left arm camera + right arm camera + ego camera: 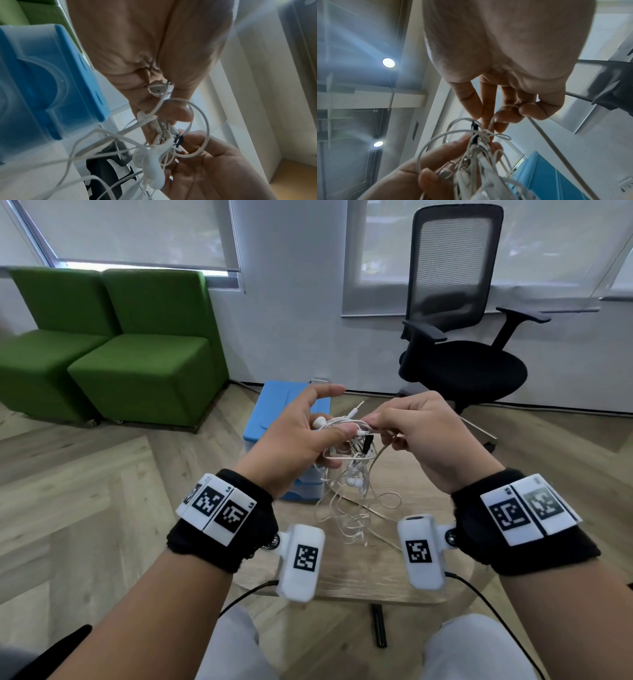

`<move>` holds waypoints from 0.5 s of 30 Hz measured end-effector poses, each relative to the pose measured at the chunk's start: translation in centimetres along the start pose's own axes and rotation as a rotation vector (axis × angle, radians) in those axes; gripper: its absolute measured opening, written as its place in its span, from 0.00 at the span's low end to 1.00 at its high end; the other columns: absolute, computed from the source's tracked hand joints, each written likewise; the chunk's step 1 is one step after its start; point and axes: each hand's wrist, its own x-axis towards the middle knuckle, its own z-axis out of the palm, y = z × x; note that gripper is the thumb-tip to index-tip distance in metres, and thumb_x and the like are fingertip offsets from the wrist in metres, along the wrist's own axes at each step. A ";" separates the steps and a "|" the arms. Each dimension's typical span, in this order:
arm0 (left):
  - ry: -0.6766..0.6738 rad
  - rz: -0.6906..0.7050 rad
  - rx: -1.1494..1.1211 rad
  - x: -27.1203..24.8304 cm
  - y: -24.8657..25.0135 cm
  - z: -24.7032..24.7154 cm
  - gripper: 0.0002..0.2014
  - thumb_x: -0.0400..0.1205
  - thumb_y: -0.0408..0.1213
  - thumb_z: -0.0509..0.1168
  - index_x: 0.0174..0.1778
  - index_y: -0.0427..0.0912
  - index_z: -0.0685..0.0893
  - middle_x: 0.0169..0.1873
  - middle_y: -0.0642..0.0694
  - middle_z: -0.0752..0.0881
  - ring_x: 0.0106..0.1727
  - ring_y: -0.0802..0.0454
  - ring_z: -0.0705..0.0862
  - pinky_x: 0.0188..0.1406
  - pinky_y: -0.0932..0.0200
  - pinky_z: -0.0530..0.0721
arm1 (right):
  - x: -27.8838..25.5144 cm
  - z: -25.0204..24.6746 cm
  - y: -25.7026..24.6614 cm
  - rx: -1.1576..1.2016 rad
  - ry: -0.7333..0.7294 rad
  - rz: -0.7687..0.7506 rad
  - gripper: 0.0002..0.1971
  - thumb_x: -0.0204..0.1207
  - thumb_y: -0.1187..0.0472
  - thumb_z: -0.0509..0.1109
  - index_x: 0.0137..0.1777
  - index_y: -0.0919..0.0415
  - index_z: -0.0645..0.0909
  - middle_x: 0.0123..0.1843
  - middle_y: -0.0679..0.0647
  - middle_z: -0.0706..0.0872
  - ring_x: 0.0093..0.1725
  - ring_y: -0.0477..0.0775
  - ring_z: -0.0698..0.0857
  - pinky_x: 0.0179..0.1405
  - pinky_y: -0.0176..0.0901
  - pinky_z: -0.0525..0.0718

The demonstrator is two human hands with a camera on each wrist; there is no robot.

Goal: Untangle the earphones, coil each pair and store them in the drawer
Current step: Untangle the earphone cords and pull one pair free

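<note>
A knot of white earphone cables (352, 474) hangs in the air between both hands, its loose loops trailing down to the wooden table (376, 577). My left hand (308, 433) grips the top of the tangle with thumb and lower fingers, index finger stretched out. My right hand (407, 426) pinches a cable at the knot beside a small black plug (367, 444). In the left wrist view, earbuds (152, 170) dangle below the left hand (154, 94). The right wrist view shows the right hand's fingertips (489, 121) on the cables (481, 155). The blue drawer unit (274, 419) stands behind the left hand.
Two green armchairs (113, 347) stand at the back left and a black office chair (462, 337) at the back right. The floor is wood. The wrist cameras (301, 559) hang below both wrists over the table's near edge.
</note>
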 end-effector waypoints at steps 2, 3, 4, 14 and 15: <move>0.010 -0.005 -0.005 -0.1 -0.1 0.0 0.25 0.84 0.32 0.72 0.76 0.50 0.75 0.45 0.37 0.82 0.38 0.56 0.87 0.27 0.65 0.83 | -0.3 0.1 -0.3 0.000 -0.017 0.000 0.11 0.79 0.71 0.70 0.41 0.64 0.93 0.33 0.48 0.88 0.33 0.42 0.81 0.33 0.31 0.76; 0.018 -0.007 -0.015 -0.1 -0.1 0.0 0.25 0.84 0.32 0.72 0.76 0.50 0.75 0.45 0.37 0.82 0.37 0.56 0.86 0.27 0.65 0.82 | -0.5 0.2 -0.5 -0.006 -0.040 -0.006 0.11 0.80 0.72 0.69 0.45 0.64 0.94 0.37 0.47 0.91 0.36 0.38 0.84 0.37 0.27 0.78; 0.027 -0.010 -0.032 -0.1 -0.2 0.0 0.24 0.85 0.32 0.72 0.75 0.50 0.75 0.46 0.36 0.82 0.37 0.56 0.86 0.27 0.65 0.82 | -0.6 0.3 -0.5 -0.007 -0.051 -0.014 0.10 0.79 0.71 0.70 0.50 0.63 0.94 0.44 0.48 0.92 0.41 0.36 0.87 0.43 0.25 0.79; 0.126 -0.059 -0.113 0.3 -0.7 -0.1 0.22 0.86 0.31 0.71 0.75 0.48 0.77 0.47 0.33 0.85 0.36 0.53 0.86 0.27 0.64 0.83 | -2.2 2.3 1.0 -0.347 0.039 -0.516 0.05 0.78 0.67 0.77 0.45 0.57 0.89 0.29 0.50 0.81 0.29 0.49 0.76 0.33 0.39 0.75; 0.120 -0.061 -0.117 0.4 -0.7 -0.1 0.22 0.86 0.31 0.70 0.76 0.47 0.77 0.47 0.34 0.86 0.33 0.54 0.86 0.28 0.63 0.83 | -2.1 2.5 1.3 -0.403 0.021 -0.536 0.04 0.78 0.67 0.77 0.45 0.56 0.91 0.29 0.51 0.81 0.29 0.50 0.75 0.33 0.37 0.73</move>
